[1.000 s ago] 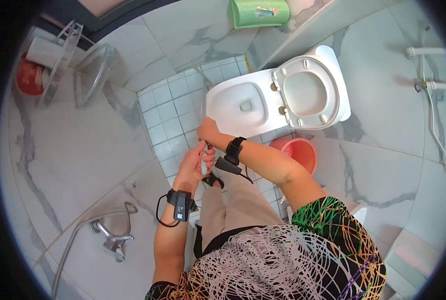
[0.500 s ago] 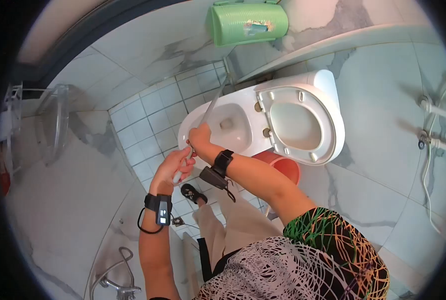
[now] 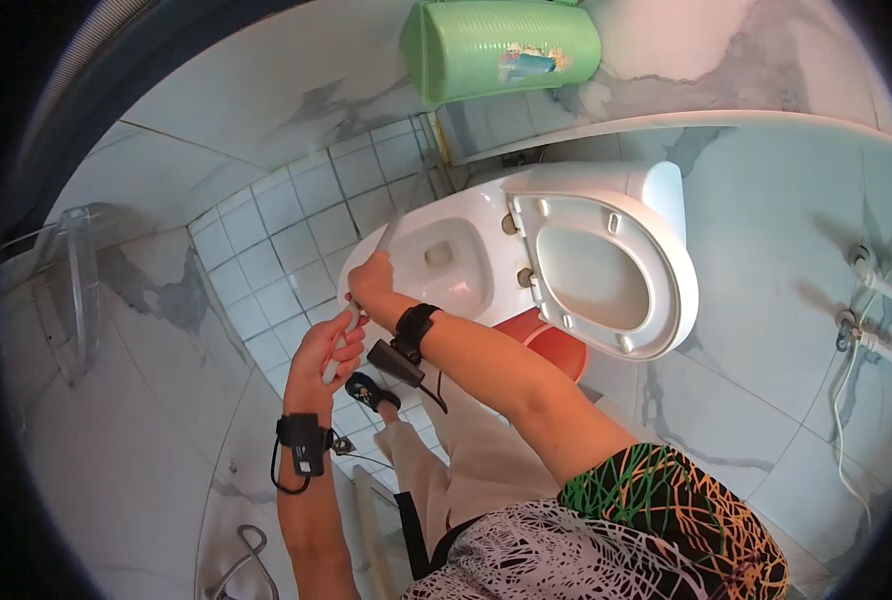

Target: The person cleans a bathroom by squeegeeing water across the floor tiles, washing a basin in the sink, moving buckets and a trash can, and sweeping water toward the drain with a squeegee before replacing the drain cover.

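Note:
Both of my hands grip a long pale stick handle (image 3: 390, 232). My left hand (image 3: 318, 352) is closed around its near end, whose rounded tip pokes out below the fingers. Further up the shaft, my right hand (image 3: 370, 280) is wrapped around it beside the front rim of the white toilet (image 3: 476, 295). The far part of the stick reaches over the tiled floor (image 3: 296, 235) toward the wall corner, where it looks blurred. I cannot make out what is on its far end. The toilet seat (image 3: 656, 325) is raised, leaving the bowl uncovered.
A green ridged plastic box (image 3: 506, 50) is on the wall above the toilet. A red bucket (image 3: 556, 345) stands against the toilet's near side. Pipes and a pale hose (image 3: 841, 400) run along the right wall. A clear shelf (image 3: 84, 290) is at left, a shower hose (image 3: 246, 565) below.
The view has shifted a little. Both hands and the stick now appear slightly further left, with the stick's far part blurred over the floor tiles. Both grips on the stick are kept.

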`<action>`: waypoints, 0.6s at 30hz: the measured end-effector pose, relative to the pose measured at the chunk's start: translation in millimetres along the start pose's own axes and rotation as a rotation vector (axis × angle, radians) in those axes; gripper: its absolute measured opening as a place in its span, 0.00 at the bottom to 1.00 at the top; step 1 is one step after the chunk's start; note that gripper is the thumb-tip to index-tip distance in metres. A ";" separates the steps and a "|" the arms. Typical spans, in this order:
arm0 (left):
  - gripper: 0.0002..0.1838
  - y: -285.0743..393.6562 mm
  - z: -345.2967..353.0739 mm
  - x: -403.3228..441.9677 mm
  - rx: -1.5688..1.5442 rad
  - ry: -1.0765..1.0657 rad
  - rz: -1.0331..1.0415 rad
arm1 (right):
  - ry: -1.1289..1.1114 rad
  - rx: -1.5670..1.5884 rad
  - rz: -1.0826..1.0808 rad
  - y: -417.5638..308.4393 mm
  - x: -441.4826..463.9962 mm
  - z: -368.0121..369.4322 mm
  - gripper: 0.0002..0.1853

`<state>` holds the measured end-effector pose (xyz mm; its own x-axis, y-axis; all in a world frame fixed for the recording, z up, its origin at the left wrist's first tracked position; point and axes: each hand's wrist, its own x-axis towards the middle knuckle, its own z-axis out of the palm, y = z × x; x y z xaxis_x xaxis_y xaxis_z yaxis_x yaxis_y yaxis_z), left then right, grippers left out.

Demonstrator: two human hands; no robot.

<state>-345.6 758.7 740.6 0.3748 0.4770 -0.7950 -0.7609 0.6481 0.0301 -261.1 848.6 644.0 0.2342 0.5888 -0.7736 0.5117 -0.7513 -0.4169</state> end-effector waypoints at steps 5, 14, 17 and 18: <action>0.15 3.5 -38.6 -49.7 0.021 0.066 0.026 | -0.117 -0.017 -0.100 53.5 -14.2 78.0 0.20; 0.19 -39.2 -65.8 -149.5 0.010 0.414 0.047 | -0.448 -0.025 -0.009 52.4 -151.9 99.0 0.31; 0.18 -63.4 -54.8 -154.4 0.012 0.392 0.051 | -0.495 -0.047 0.033 60.1 -166.1 82.6 0.30; 0.18 -68.4 -43.7 -155.1 0.048 0.419 0.061 | -0.488 -0.049 0.048 63.5 -167.4 76.2 0.30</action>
<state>-374.8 614.4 835.4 0.0745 0.2390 -0.9681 -0.7455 0.6581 0.1051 -330.8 679.6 710.6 -0.1500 0.3372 -0.9294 0.5508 -0.7521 -0.3618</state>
